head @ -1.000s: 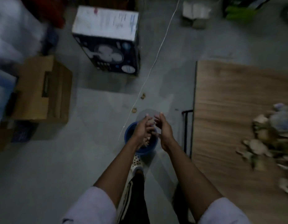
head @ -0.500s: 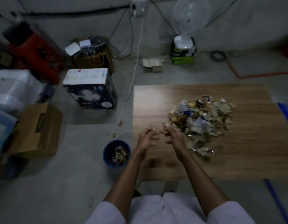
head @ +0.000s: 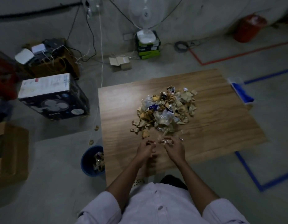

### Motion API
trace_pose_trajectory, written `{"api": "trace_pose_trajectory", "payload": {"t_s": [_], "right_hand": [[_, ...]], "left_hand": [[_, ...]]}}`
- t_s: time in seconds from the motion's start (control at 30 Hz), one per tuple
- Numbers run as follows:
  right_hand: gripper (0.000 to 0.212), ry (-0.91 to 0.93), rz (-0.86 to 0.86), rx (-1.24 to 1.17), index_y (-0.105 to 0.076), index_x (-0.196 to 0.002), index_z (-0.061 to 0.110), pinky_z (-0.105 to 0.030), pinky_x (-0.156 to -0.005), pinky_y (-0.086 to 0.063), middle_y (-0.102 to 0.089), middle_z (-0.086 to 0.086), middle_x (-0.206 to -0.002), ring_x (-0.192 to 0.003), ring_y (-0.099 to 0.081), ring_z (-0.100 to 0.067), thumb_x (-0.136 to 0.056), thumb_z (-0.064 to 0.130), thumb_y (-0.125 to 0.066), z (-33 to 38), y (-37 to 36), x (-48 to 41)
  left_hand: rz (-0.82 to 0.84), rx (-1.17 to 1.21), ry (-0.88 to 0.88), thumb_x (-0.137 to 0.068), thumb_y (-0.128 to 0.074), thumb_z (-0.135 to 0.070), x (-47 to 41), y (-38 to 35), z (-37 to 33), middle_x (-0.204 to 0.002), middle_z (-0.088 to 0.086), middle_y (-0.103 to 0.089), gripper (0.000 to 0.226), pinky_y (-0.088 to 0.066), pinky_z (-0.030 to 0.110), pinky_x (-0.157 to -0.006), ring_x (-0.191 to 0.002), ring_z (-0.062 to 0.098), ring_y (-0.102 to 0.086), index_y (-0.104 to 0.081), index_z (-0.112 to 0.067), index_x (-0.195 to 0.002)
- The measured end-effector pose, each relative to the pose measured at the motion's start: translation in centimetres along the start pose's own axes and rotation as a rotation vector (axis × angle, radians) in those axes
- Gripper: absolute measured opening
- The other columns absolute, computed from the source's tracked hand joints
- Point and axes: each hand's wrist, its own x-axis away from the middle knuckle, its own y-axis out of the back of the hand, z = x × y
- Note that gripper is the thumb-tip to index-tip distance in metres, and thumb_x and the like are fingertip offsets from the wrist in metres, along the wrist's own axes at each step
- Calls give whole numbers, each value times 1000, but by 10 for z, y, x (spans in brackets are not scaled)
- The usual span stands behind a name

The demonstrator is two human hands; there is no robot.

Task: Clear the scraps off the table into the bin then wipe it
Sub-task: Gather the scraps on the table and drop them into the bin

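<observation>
Most scraps [head: 166,109] are lying heaped mid-table [head: 120,110], so clearing is barely underway and wiping is waiting. The right hand [head: 174,148] is pinching scraps nearer the table's front; I cannot tell whether the left hand [head: 145,150] is holding anything. The bin [head: 89,160] by the table's left edge is holding some.

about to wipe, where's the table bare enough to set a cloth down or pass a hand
Bare: the table's left strip, between its left edge and the pile, and the right side past the pile. Crowded: the middle under the pile, and its near fringe, where right hand pinches scraps beside left hand.
</observation>
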Motion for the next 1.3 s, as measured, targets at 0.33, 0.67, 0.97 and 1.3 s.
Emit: {"api": "trace_pose_trajectory", "payload": {"t_s": [0.33, 0.67, 0.97, 1.3], "right_hand": [[118, -285, 27, 139, -7, -156, 37, -36, -98, -43, 2, -24, -162, -135, -39, -38, -72, 22, -89, -34, 15, -69], [83, -171, 132, -6, -38, -149, 21, -34, -94, -49, -53, -11, -138, -118, -55, -29, -78, 17, -80, -13, 62, -156], [96, -188, -22, 33, -36, -127, 19, -36, -97, -47, -22, -13, -142, -126, -40, -34, -56, 37, -98, -8, 109, -189], [112, -254, 46, -154, -27, -143, 28, -31, -92, -37, -12, -13, -151, -139, -26, -34, -56, 32, -99, -11, 110, -175]], "left_hand": [[-13, -9, 25, -98, -61, -6, -52, -27, -20, -115, 1, -65, 47, -54, 31, -63, -84, 17, -65, -50, -23, -140], [-178, 311, 113, -92, -62, 6, -90, -75, -64, -116, 8, -68, 38, -59, 43, -85, -102, 29, -68, -62, -23, -116], [-497, -218, -210, -79, -84, -47, -106, -86, -109, -162, 7, -4, 85, -37, 37, -106, -140, 22, -21, -40, -41, -151], [-158, -815, -68, -89, -73, -37, -135, -90, -107, -170, 10, 1, 77, -7, 69, -120, -153, 47, 9, -33, -39, -155]]}}
